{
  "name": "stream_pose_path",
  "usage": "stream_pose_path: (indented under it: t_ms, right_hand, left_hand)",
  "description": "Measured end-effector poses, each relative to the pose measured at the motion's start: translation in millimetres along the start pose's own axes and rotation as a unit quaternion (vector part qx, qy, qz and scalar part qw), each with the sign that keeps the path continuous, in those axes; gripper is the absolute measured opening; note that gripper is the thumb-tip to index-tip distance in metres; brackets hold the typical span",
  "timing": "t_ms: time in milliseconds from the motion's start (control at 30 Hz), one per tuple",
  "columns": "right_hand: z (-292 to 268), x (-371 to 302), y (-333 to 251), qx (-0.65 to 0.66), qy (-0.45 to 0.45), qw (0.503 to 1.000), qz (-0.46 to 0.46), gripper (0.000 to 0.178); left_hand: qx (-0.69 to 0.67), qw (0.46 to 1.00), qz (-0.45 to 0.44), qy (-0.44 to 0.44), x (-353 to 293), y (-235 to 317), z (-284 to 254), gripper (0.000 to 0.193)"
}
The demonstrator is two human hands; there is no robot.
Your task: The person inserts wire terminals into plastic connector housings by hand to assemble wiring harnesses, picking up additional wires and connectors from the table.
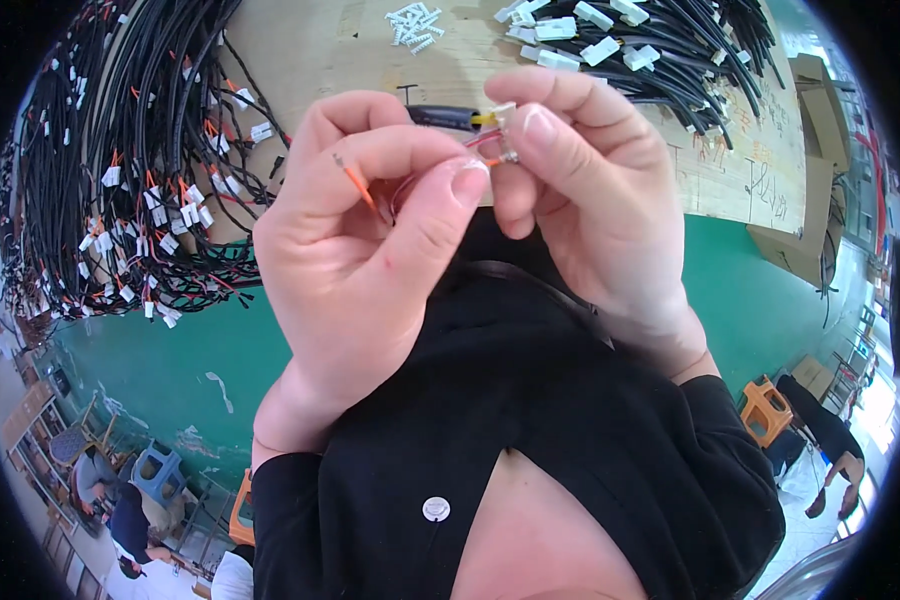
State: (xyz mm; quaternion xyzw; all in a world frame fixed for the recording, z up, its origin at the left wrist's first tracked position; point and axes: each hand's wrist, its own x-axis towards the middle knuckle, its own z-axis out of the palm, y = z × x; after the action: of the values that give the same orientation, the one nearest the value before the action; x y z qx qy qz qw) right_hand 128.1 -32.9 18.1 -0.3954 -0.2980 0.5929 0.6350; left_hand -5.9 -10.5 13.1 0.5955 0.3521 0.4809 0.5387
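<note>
The left hand [355, 250] pinches thin red and orange wires [365, 190] between thumb and forefinger, one orange end sticking up free; the right hand [590, 190] grips a small white connector [503, 113] at its fingertips, just beside the left thumb; a black cable [445, 117] runs into that connector; beyond lie the wooden bench [330, 50], bundled black harnesses [120, 160] at left, loose white housings [580, 35] ahead.

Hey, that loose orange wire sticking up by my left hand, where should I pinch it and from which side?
Pinch the orange wire just below its bare metal tip, on the insulation, coming from above. It juts up and left, free of the left hand, while its lower part is tucked behind the fingers. The right hand is busy with the white connector.
</note>
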Motion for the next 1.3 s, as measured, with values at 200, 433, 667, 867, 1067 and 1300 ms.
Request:
stream_pose_path:
  t_ms: [200,433,667,867,1067,1300]
  right_hand:
    - [-0.4,-1.2,-0.8,0.149,0.03,0.973,0.173,0.02]
    - [0.7,-0.3,0.6,0.144,0.024,0.977,0.157,0.02]
    - [5.3,-1.9,-0.3,0.089,0.054,0.988,0.116,0.018]
    - [0.1,-2.9,3.3,0.008,0.014,0.999,0.04,0.016]
    - [-0.7,-4.0,8.4,-0.064,0.011,0.996,-0.063,0.015]
    - [1.3,-5.9,10.0,-0.046,0.018,0.997,-0.06,0.014]
  left_hand:
    - [0.058,0.998,0.028,0.014,-0.9,1.1,2.5,0.001]
    - [0.054,0.998,-0.008,0.016,-0.9,4.1,1.8,0.001]
    - [0.06,0.998,-0.008,0.019,-1.4,4.2,1.3,0.001]
    - [0.066,0.998,-0.017,0.018,0.6,4.3,0.9,0.001]
    - [0.07,0.997,0.038,-0.004,0.2,0.6,2.2,0.003]
    - [0.099,0.994,0.048,-0.006,0.0,-0.5,2.7,0.004]
